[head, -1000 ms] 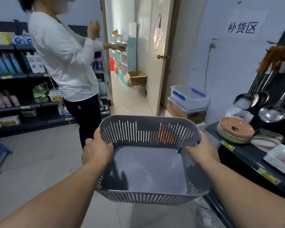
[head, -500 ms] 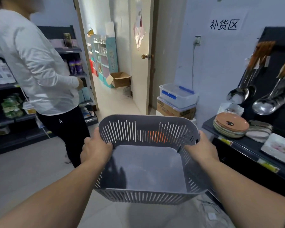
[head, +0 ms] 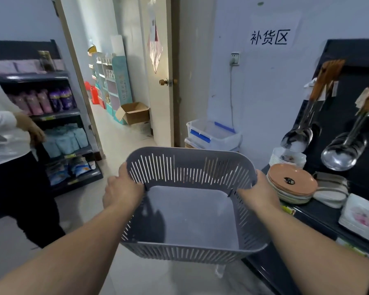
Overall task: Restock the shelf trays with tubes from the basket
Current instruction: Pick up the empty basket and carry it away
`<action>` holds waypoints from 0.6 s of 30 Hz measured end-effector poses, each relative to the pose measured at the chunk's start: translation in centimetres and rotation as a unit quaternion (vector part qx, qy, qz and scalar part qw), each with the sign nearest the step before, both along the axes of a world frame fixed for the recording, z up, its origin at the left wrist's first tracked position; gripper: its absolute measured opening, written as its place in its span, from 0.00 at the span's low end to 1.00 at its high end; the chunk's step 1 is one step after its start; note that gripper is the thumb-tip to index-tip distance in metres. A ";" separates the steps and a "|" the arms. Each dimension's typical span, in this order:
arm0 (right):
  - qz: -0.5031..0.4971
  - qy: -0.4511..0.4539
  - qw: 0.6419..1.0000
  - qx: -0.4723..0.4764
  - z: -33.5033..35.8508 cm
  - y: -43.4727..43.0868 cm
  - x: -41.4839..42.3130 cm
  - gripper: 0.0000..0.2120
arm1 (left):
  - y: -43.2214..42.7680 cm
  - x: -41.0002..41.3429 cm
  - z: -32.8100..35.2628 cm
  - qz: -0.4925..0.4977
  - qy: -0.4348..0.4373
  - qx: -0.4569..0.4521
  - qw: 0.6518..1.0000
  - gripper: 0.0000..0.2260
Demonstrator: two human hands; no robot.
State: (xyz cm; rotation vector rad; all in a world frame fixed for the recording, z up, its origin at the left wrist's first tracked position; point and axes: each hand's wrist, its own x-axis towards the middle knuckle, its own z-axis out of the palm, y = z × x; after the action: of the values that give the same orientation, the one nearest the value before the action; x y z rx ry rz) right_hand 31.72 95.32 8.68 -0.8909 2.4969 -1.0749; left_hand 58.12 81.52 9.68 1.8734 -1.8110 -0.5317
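The grey basket (head: 190, 167) is held up at centre. The left hand (head: 122, 191) grips its rim at 9 o'clock, the right hand (head: 258, 191) at 3. Further toward 3 sit plates (head: 292, 184); a person (head: 6, 141) stands at 9.

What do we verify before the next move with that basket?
1. Grip of the left hand on the grey slotted basket rim: ok.
2. Grip of the right hand on the opposite rim: ok.
3. Load of tubes in the basket: not ok, its floor is bare.
4. Clearance from the stacked plates beside the right hand: cannot tell, they look close in this view.
5. The door ahead: ok, it stands open.
6. The person in a white top by the left shelves: ok, off to the side of the basket.
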 end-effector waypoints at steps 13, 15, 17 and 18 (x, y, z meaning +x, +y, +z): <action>-0.030 -0.003 0.999 0.023 1.0 -12.4 -5.4 0.25 | -14.2 -6.8 -0.3 -0.029 0.006 -0.004 1.000 0.28; -0.038 -0.002 0.999 0.017 0.9 -15.1 -5.3 0.21 | -17.6 -7.1 -0.6 -0.043 0.008 -0.006 0.999 0.27; -0.056 0.001 0.998 0.011 0.6 -18.0 -5.1 0.20 | -21.3 -7.4 -0.6 -0.063 0.007 -0.007 0.998 0.28; -0.067 0.000 0.998 0.007 0.6 -19.5 -4.8 0.20 | -23.2 -7.6 -0.5 -0.074 0.006 -0.008 0.997 0.28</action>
State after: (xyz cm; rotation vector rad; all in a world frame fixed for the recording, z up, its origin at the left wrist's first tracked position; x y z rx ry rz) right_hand 26.90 75.80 9.26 -0.7286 2.5917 -1.0949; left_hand 50.54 58.28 9.17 1.7304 -1.9504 -0.5763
